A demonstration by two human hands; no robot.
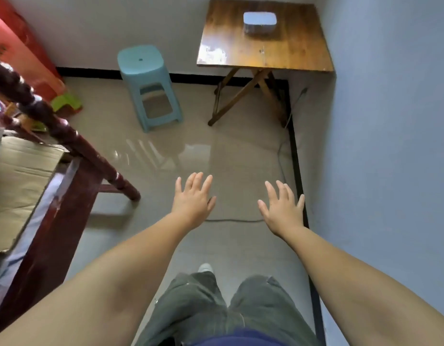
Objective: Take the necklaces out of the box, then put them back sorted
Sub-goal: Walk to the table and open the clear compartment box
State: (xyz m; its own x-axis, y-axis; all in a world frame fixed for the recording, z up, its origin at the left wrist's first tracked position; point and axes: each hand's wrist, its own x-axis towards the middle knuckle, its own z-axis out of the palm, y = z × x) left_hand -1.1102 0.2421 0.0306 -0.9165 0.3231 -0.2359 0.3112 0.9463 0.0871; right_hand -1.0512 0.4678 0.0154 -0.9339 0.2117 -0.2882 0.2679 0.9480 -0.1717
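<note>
Glossy beige floor tiles [216,158] fill the head view, with a folding wooden table [285,48] tucked into the far corner against the blue wall and a pale box [259,22] sitting closed on top of it, a light blue stool [147,81] just to its left. Both arms reach forward over the floor, well short of the table: left hand [192,202] flat with fingers spread, right hand [283,211] likewise splayed, neither touching anything.
</note>
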